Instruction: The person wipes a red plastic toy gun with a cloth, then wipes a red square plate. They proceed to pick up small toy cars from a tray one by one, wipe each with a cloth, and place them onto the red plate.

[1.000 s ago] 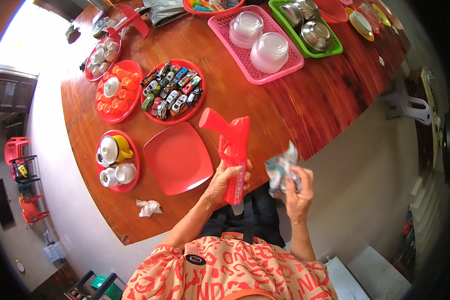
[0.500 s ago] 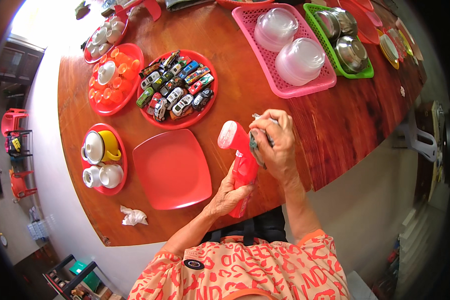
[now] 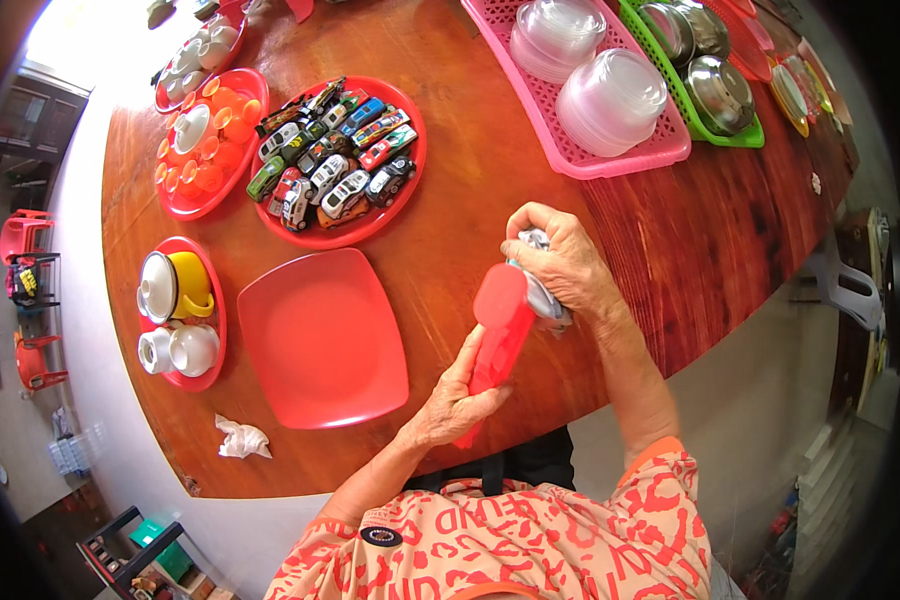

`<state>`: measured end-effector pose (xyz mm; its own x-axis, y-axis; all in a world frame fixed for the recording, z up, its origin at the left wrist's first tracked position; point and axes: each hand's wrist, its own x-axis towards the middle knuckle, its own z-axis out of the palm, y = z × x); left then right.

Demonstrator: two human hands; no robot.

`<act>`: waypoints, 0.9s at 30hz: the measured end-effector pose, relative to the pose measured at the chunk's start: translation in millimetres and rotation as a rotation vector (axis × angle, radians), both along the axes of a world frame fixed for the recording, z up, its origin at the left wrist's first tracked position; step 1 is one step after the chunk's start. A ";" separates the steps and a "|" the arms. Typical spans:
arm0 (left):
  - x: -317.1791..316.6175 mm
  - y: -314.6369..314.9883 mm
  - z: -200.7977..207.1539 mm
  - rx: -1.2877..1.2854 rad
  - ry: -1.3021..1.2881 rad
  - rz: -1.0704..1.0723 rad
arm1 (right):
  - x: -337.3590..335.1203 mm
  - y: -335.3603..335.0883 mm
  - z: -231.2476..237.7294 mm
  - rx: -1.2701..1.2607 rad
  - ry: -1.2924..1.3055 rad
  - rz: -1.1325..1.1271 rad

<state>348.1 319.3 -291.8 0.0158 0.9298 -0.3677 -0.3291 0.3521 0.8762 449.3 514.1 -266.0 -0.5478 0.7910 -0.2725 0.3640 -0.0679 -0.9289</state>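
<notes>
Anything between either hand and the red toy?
Yes, on the right side: a crumpled grey-white cloth, held in the right hand, sits between those fingers and the red toy. The left hand grips the toy directly, with nothing visible in between.

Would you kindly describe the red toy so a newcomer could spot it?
Find the large wooden table and look towards its near edge. There the left hand grips the red toy, and the right hand a crumpled grey wad. Unlike the square red plate lying nearby, it is long, narrow and held.
</notes>
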 end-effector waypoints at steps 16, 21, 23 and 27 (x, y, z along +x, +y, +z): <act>33.0 3.2 -25.8 0.118 -0.024 0.177 | 24.8 -122.4 -30.3 0.554 0.201 -0.283; 35.8 -11.4 -4.6 -0.012 -0.117 0.102 | 64.3 -136.5 -30.8 0.458 0.342 -0.288; 34.7 -17.5 -1.7 0.047 -0.012 0.071 | 71.6 -134.4 3.8 0.135 0.640 -0.328; 52.3 -32.0 4.7 0.113 -0.010 0.016 | 60.7 -114.0 34.1 0.718 0.456 -0.097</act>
